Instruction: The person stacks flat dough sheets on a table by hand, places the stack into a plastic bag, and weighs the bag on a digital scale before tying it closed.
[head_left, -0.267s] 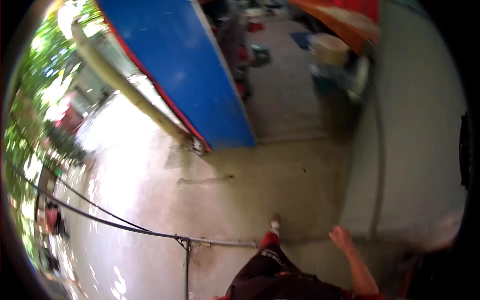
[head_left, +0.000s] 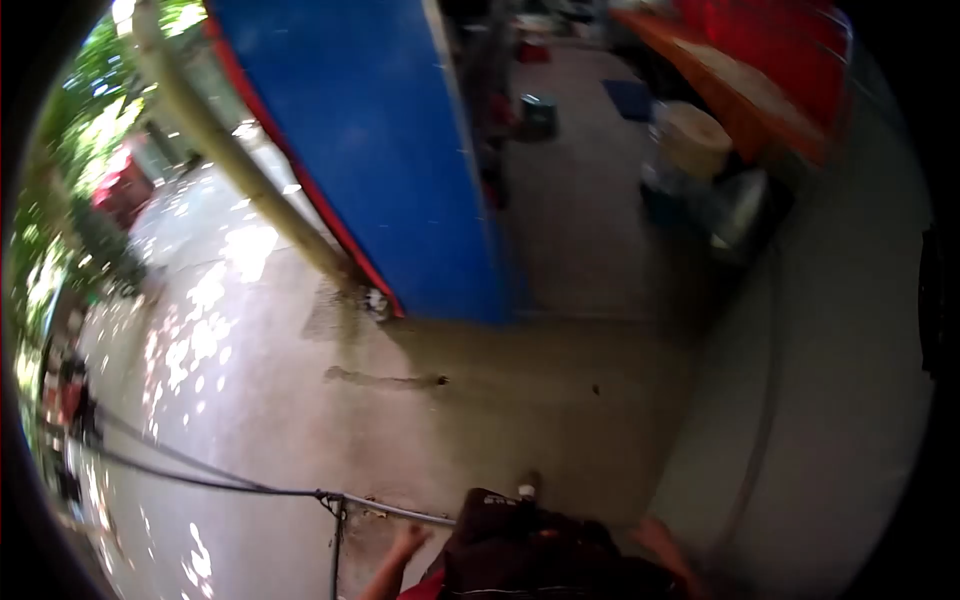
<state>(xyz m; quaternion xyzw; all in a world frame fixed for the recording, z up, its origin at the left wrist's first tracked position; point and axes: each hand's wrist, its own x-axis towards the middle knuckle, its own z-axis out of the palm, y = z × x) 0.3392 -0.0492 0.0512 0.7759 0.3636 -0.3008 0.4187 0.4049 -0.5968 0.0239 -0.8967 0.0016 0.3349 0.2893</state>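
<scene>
My left hand (head_left: 408, 541) shows at the bottom, left of my dark clothing (head_left: 550, 550), above the concrete floor and near a grey pipe (head_left: 400, 512). Its fingers look curled, but blur hides whether they hold anything. On the other side of my body, my right hand (head_left: 652, 534) hangs near the foot of the grey wall. It is dim and smeared, so its fingers cannot be made out. One foot (head_left: 530, 484) in a light shoe or sock is visible ahead of my body.
A blue panel (head_left: 370, 150) with a red edge stands ahead beside a slanting pole (head_left: 230, 170). Right of it, a doorway shows a round tan container (head_left: 692, 140) and an orange ledge (head_left: 740, 85). A grey wall (head_left: 830, 370) rises at right; black cables (head_left: 190, 480) cross lower left.
My left hand has come into view. My right hand has moved slightly left and lower in the view. The doorway and its contents appear farther right and lower, and the front foot shows less.
</scene>
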